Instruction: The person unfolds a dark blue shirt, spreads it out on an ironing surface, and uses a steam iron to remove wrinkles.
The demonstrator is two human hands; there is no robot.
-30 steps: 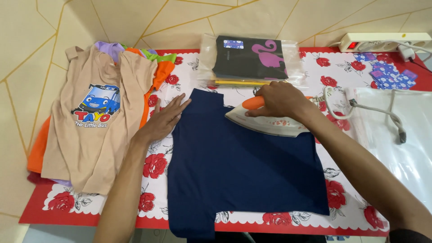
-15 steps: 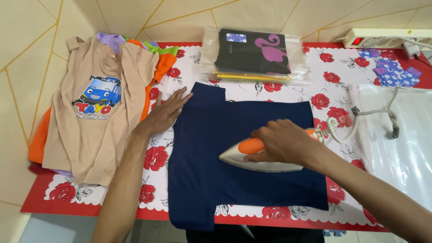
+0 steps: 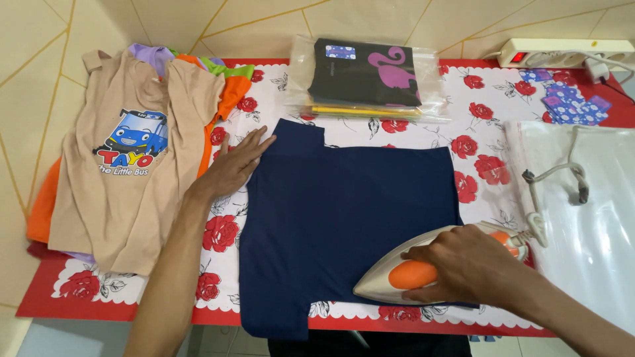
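My left hand (image 3: 231,168) lies flat, fingers spread, on the left edge of the dark navy cotton garment (image 3: 344,218) at mid-cloth; my right hand (image 3: 466,268) grips the orange-handled steel iron (image 3: 423,274) at its near-right corner.

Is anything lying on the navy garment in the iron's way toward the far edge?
Nothing visible does. The right hand grips the iron at the near right corner of the navy garment, whose surface beyond lies flat and bare. The left hand presses only its far left edge; the packaged clothes lie beyond it.
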